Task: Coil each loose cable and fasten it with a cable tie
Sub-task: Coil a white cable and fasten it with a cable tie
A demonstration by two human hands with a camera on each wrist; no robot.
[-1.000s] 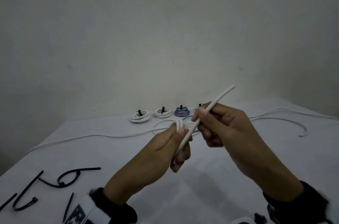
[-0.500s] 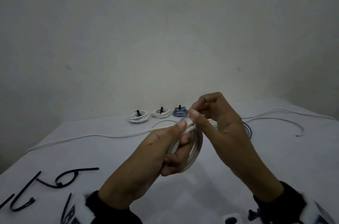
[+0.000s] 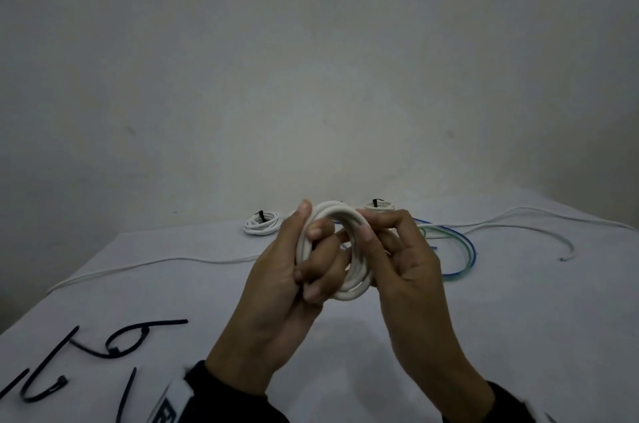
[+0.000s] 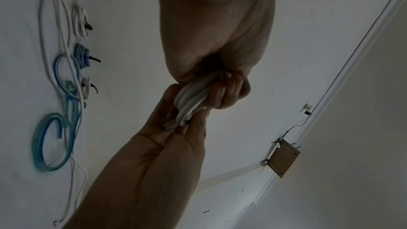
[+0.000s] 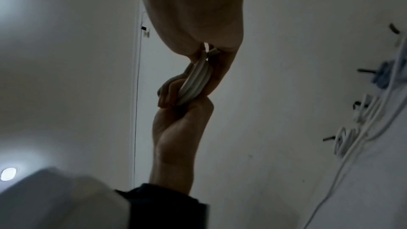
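A white cable coil (image 3: 358,286) of several turns stands upright above the table, between both hands. My left hand (image 3: 297,260) grips its left side, thumb on top and fingers curled through the ring. My right hand (image 3: 378,232) pinches the coil's right upper side with thumb and forefinger. The left wrist view shows the coil (image 4: 191,100) squeezed between the two hands, a cut end poking out. In the right wrist view the coil (image 5: 196,81) is edge-on. Several black cable ties (image 3: 128,343) lie loose at the table's front left.
Tied coils (image 3: 261,222) sit in a row by the wall, some hidden behind my hands. A loose blue-green cable (image 3: 465,249) curls right of my hands. Loose white cables run across the table at left (image 3: 155,263) and right (image 3: 553,232).
The straight free end that stuck up from my right hand has been wound round into the coil. Both hands now hold a closed ring, lifted slightly.
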